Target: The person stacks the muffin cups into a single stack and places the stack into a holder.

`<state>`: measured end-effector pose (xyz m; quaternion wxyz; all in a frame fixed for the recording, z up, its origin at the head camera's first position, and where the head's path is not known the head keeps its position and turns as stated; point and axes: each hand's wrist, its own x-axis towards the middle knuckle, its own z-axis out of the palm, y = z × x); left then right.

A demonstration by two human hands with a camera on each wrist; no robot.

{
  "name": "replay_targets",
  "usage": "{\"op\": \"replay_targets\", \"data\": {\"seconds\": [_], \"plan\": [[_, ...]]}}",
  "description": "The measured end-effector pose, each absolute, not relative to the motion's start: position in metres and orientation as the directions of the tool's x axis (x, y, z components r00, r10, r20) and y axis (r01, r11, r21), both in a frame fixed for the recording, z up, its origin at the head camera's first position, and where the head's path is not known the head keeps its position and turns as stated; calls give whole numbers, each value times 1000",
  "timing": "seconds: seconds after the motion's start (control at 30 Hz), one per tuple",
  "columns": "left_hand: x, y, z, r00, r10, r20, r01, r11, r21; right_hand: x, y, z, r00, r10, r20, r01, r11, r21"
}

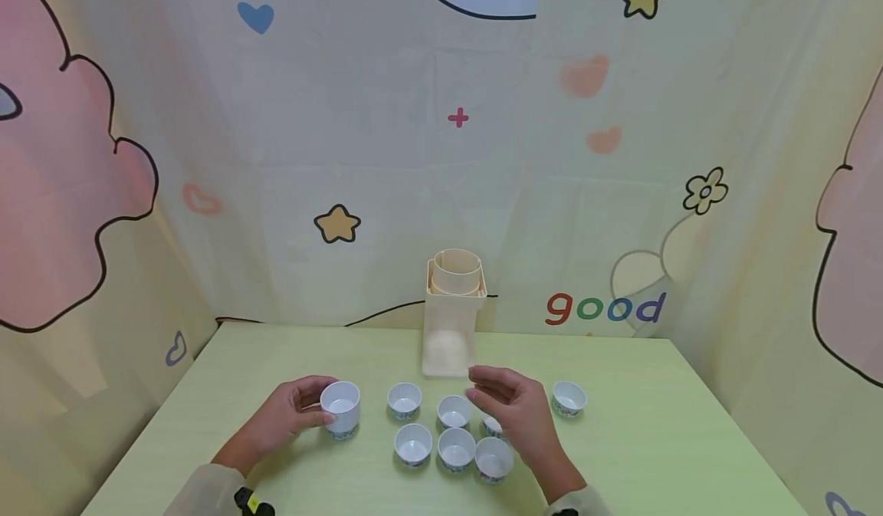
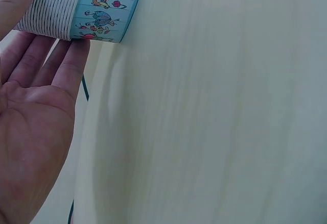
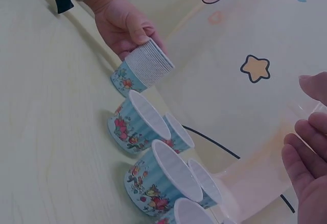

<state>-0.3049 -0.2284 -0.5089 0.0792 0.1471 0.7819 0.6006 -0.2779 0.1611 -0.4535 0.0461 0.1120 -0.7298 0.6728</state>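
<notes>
In the head view my left hand [image 1: 293,412] grips a stack of nested paper cups [image 1: 343,410], mouths up, at the left of the table. The left wrist view shows the stacked white rims [image 2: 53,9] between thumb and fingers, above a light-blue printed side. My right hand [image 1: 519,412], fingers loosely bent and holding nothing, hovers over the right part of a group of single paper cups [image 1: 413,445]. It partly hides one cup [image 1: 492,426] behind it. The right wrist view shows blue, flower-printed cups [image 3: 163,180] standing upright.
A cream cup dispenser [image 1: 448,332] with a round tube on top stands at the back middle of the table [image 1: 276,355]. One lone cup [image 1: 569,399] stands to the right of my right hand. A printed curtain [image 1: 386,156] hangs behind the table.
</notes>
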Motion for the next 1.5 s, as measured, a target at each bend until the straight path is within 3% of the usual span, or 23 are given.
{"op": "replay_targets", "data": {"seconds": [0.33,0.8,1.5], "plan": [[-305,-229,-508,-944,327,44,125,232,965,-281,193,-455,-974,-24,225,-227,98,-969],[-306,-229,-511,-944,326,51,139,252,958,-289,236,-470,-960,65,273,-251,236,-939],[-305,-229,-511,-944,326,53,143,257,956,-311,289,-493,-968,176,177,-108,345,-933]]}}
